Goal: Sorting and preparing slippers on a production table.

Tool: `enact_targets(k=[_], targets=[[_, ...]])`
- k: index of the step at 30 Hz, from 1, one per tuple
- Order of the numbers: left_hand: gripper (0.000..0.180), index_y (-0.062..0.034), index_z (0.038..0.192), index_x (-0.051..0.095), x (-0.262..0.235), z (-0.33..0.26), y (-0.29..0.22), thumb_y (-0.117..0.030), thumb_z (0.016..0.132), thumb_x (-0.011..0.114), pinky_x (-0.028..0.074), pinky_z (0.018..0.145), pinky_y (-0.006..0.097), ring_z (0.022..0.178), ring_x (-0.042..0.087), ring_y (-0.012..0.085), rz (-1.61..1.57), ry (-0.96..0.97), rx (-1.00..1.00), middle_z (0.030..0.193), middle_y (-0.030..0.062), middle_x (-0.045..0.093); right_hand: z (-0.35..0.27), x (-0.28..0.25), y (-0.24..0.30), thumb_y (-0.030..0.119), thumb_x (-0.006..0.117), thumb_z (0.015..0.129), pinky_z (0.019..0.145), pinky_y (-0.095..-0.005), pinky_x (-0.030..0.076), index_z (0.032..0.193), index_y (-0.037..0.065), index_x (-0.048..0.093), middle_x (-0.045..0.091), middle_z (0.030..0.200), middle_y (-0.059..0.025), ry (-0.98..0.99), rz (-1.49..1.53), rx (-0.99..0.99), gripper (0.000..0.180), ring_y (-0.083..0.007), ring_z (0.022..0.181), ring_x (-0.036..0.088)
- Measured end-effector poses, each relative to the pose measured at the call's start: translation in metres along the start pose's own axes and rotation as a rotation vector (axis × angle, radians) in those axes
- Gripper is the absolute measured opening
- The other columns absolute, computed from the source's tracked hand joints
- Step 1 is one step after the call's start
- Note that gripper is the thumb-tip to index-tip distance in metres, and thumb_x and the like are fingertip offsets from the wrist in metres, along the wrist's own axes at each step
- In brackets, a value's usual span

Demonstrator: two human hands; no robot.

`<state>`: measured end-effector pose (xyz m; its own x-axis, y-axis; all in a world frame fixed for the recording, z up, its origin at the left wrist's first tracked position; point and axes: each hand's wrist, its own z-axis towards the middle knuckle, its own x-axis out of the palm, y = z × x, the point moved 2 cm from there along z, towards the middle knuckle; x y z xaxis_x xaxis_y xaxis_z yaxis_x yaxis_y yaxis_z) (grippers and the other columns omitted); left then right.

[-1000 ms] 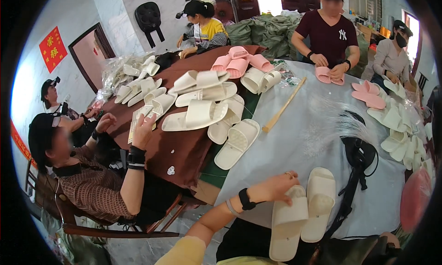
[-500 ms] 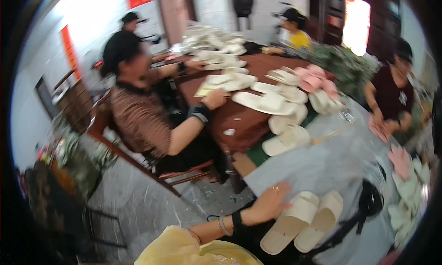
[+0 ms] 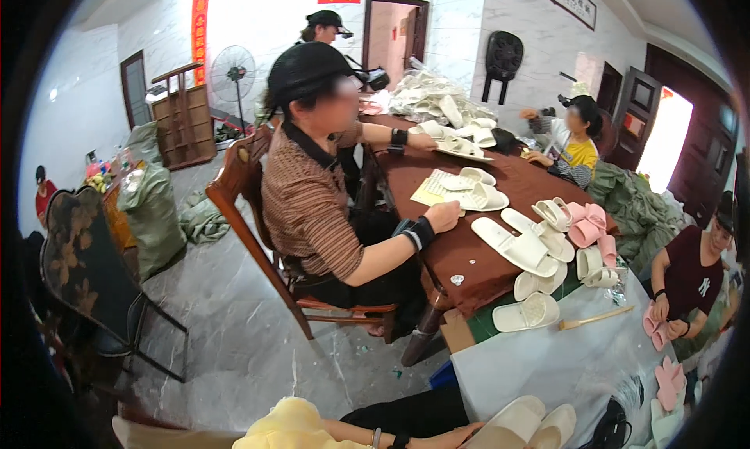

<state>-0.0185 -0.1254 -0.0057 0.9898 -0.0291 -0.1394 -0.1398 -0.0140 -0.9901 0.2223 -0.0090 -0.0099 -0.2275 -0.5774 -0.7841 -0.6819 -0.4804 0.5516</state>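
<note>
My left hand (image 3: pixel 457 436) is at the lower edge, with a bracelet and a dark band on its wrist. It touches or lies against the left side of a cream slipper (image 3: pixel 512 419). The frame edge cuts off most of its fingers, so its grip is unclear. A second cream slipper (image 3: pixel 558 425) lies close on the right, on the grey-covered table (image 3: pixel 500 371). My right hand is out of view.
A co-worker in a brown striped top (image 3: pixel 312 207) sits at the brown-covered table (image 3: pixel 406 172), handling white slippers. More cream slippers (image 3: pixel 512 246) and pink slippers (image 3: pixel 586 224) lie there. A wooden stick (image 3: pixel 595 318) rests near the grey table's far edge. Another person (image 3: pixel 687 285) holds pink slippers at right.
The view has swung up and to the left, so my left hand and the slipper pair now sit at the lower edge. My left hand was stretched out beside the slippers before.
</note>
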Motion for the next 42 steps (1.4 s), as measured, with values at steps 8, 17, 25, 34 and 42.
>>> enact_targets(k=[8,17,25,34,42], targets=[[0.052,-0.0029,0.127,0.039,-0.02,0.04,0.067,-0.008,0.079,0.056,0.033,0.097,0.04,0.111,0.04,0.0377,0.135,-0.123,0.21,0.115,0.0213,0.043,0.003,0.025,0.09,0.028,0.064,0.079,0.097,-0.0441,0.033,0.121,0.0,0.047,0.036,0.128,-0.0286,-0.409,-0.444,-0.051,0.053,-0.0409,0.117,0.037],[0.07,0.002,0.132,0.03,-0.053,0.046,-0.006,-0.023,0.078,0.066,0.041,0.091,0.044,0.116,0.038,0.0438,0.518,0.41,0.029,0.136,0.0292,0.023,-0.04,0.012,0.094,0.026,0.064,0.081,0.101,-0.0411,0.032,0.127,0.004,0.043,0.028,0.138,-0.0263,-0.719,0.131,0.38,0.055,-0.0413,0.125,0.032],[0.078,-0.0005,0.131,0.036,-0.037,0.023,0.001,-0.014,0.067,0.077,0.037,0.095,0.039,0.12,0.037,0.039,0.689,0.295,0.328,0.14,0.0236,0.022,-0.102,0.039,0.077,0.018,0.059,0.085,0.074,-0.0278,0.047,0.112,0.003,0.056,0.055,0.115,-0.0115,-1.262,0.576,0.503,0.03,-0.0189,0.092,0.058],[0.063,-0.0029,0.129,0.042,-0.014,0.025,-0.005,-0.007,0.072,0.068,0.028,0.1,0.045,0.124,0.032,0.0398,1.028,0.121,0.343,0.136,0.0209,0.034,-0.143,0.065,0.033,0.005,0.05,0.089,0.075,-0.0241,0.046,0.107,0.0,0.056,0.062,0.098,-0.0036,-1.683,0.974,0.548,0.02,-0.011,0.082,0.058],[0.077,-0.0069,0.141,0.021,0.044,0.054,-0.011,-0.016,0.077,0.063,0.02,0.104,0.051,0.134,0.016,0.0365,1.37,0.352,0.48,0.146,0.0181,0.015,-0.117,0.118,0.047,0.014,0.052,0.089,0.069,-0.0294,0.048,0.104,0.005,0.056,0.061,0.085,-0.0098,-1.357,1.096,0.662,0.018,-0.0178,0.078,0.06]])
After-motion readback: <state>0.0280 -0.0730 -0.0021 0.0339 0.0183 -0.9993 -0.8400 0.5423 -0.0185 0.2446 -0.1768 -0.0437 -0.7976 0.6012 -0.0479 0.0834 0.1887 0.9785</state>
